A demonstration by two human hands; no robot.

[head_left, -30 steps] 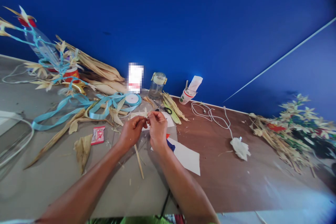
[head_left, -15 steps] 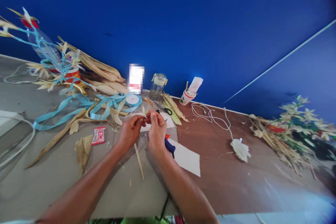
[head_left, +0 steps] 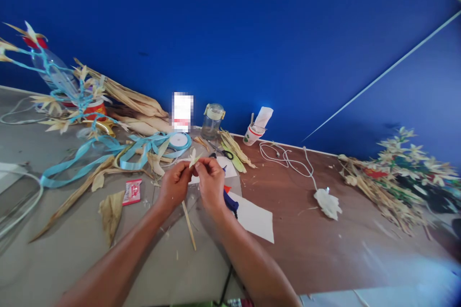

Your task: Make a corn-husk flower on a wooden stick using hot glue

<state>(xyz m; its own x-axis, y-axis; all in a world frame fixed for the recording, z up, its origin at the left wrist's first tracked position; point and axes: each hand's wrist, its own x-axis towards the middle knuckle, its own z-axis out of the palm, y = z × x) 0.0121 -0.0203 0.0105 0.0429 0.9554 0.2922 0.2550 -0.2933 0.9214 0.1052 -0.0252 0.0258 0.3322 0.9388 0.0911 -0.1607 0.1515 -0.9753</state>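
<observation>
I am pinching a pale, pointed, husk-like piece [head_left: 193, 157] between left hand [head_left: 173, 185] and right hand [head_left: 211, 183], judging it light, fragile, best gripped at its base.

1. Rear boundary: plain blue wall [head_left: 234, 33], with a thin pale diagonal line [head_left: 382, 76] at right.
2. Against wall, center: clear jar [head_left: 212, 128] with pale lid; just left, white item [head_left: 183, 109], details blurred.
3. Right of jar: paper cup [head_left: 252, 135], red-banded, with white tissue [head_left: 264, 117] projecting from the top.
4. On brown tabletop [head_left: 306, 254]: loosely looped white cable [head_left: 309, 169], running to crumpled white piece [head_left: 327, 204].
5. Left, on gray surface: red-and-white packet [head_left: 132, 192].
6. Far left rear: clear bottle [head_left: 54, 68], red cap [head_left: 35, 42] fitted.
</observation>
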